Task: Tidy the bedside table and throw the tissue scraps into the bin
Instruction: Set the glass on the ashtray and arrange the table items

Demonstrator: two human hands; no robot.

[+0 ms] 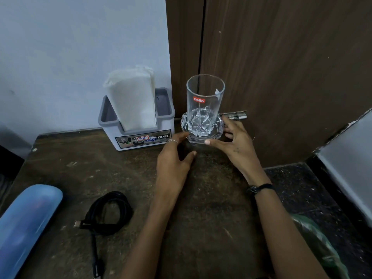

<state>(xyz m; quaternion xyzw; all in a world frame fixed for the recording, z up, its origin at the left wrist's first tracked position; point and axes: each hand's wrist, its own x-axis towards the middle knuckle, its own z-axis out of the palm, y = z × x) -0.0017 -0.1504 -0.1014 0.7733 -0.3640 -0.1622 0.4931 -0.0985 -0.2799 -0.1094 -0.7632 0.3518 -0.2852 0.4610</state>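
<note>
A clear drinking glass (205,97) with a red label stands upright on a clear glass coaster dish (186,123) at the back of the brown bedside table (120,178). My right hand (235,143) holds the dish at its right and front rim with thumb and fingers. My left hand (173,158) touches the dish's left front edge with an outstretched finger, thumb apart. A grey tissue holder (138,135) with upright white tissues (132,97) stands left of the glass. No tissue scraps show.
A coiled black cable (108,212) lies on the table's near left. A blue rounded case (26,224) sits at the left edge. A wooden panel (281,77) rises behind the glass. A green plastic bag (316,244) lies on the dark floor at right.
</note>
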